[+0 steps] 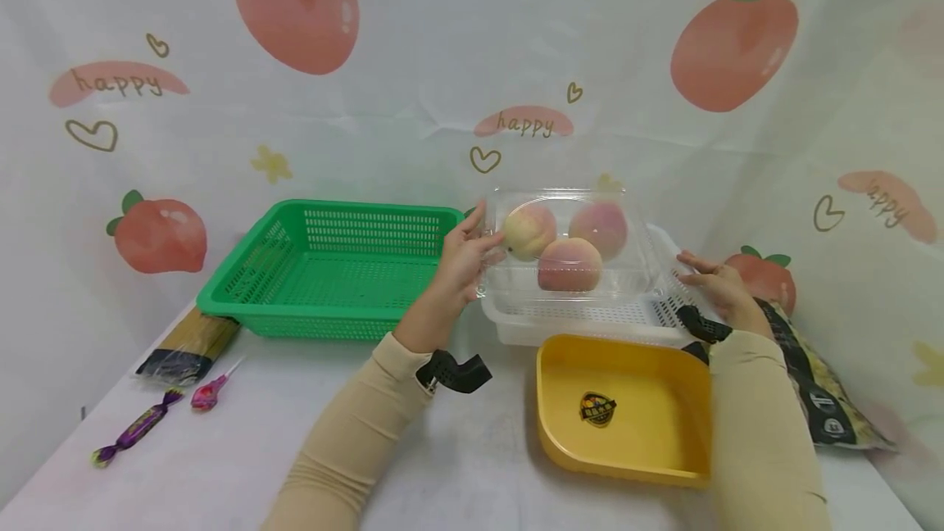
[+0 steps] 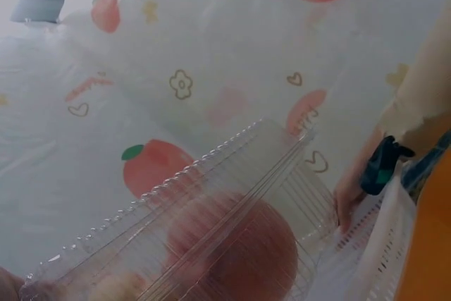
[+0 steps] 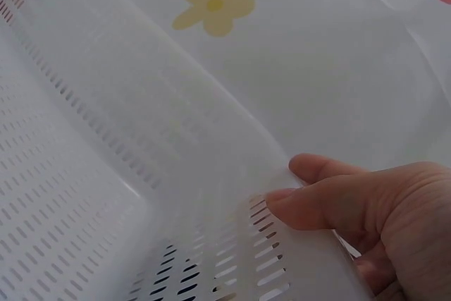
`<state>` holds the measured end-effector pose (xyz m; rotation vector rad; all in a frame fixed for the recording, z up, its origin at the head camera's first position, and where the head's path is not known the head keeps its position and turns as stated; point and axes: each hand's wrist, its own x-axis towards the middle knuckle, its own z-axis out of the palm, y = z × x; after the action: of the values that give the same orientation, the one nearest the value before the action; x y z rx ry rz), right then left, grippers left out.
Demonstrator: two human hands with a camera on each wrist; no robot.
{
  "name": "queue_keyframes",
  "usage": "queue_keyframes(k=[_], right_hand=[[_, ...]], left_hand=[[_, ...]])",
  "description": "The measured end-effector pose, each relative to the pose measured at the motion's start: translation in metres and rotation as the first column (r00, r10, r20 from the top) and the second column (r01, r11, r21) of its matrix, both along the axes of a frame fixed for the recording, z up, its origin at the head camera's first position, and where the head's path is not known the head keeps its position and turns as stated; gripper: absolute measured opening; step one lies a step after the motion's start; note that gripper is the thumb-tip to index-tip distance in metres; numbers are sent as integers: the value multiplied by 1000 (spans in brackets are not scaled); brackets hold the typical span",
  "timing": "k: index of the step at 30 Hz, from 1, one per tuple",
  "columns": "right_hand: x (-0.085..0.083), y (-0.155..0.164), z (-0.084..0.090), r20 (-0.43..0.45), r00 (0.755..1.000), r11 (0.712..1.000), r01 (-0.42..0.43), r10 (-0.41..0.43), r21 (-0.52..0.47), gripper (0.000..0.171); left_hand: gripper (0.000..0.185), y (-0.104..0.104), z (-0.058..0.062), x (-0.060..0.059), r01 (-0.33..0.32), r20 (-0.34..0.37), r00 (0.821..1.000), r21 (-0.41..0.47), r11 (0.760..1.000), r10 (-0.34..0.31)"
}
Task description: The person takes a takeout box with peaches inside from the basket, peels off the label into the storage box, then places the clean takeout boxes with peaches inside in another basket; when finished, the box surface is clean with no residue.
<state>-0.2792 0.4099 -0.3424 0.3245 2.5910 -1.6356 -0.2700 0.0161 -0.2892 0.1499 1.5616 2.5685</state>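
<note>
a green basket (image 1: pixel 332 269) is sitting empty on the left. beside it, the white slotted basket (image 1: pixel 590 322) is being steadied at its right rim by the right hand (image 1: pixel 719 289), fingers curled over the edge. the clear clamshell box (image 1: pixel 568 240) is hovering above that basket, the left hand (image 1: pixel 465 256) gripping its left end so the three peaches (image 1: pixel 569 265) are staying level.

Clear glossy plastic clamshell box (image 1: pixel 568 244), perforated white plastic basket (image 1: pixel 590 319), smooth yellow plastic tray (image 1: pixel 627 412)
</note>
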Motion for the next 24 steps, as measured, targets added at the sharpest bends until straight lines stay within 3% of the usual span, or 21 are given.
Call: queue_keyframes(k=[6, 15, 20, 24], right_hand=[[-1, -2, 0, -18, 1000, 1000, -6, 6, -2, 59], [-2, -4, 1, -5, 1000, 1000, 0, 0, -2, 60], [-4, -4, 1, 11, 1000, 1000, 0, 1, -12, 61], [-3, -5, 1, 13, 1000, 1000, 5, -5, -24, 61]], left_hand=[[66, 11, -3, -12, -15, 27, 999, -35, 999, 16], [64, 26, -8, -30, -105, -33, 994, -186, 977, 101], [64, 31, -16, -38, -125, 3, 992, -181, 976, 127], [65, 36, -22, -45, -121, 79, 988, -151, 981, 134]])
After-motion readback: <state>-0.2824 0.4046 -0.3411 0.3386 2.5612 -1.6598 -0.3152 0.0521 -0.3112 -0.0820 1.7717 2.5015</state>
